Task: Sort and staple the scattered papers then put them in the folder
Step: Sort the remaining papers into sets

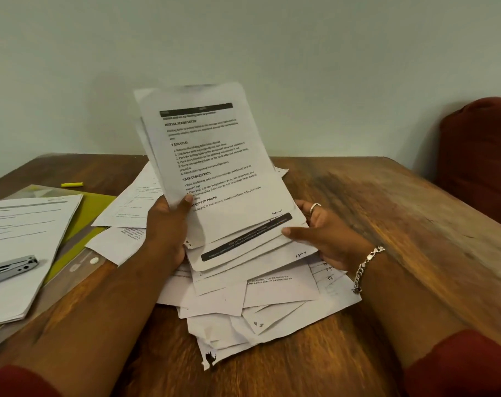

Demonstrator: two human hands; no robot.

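White printed sheets (215, 173) raised upright over scattered papers (252, 299) on wooden table (386, 224). Left hand (165, 227) grips their lower left edge; right hand (326, 233) pinches lower right. Stapler (10, 269) on sorted stack (23, 242), atop yellow-green folder (86, 213), left.

held sheets (215, 167): white, black print, black bars;
loose pile (260, 305): white;
folder (83, 216): yellow-green;
stapler (11, 269): silver;
highlighter (71, 184): yellow;
table (386, 224): brown woodgrain;
sleeves (461, 365): dark red;
bracelet (368, 266): silver;
wall (243, 38): pale grey-green
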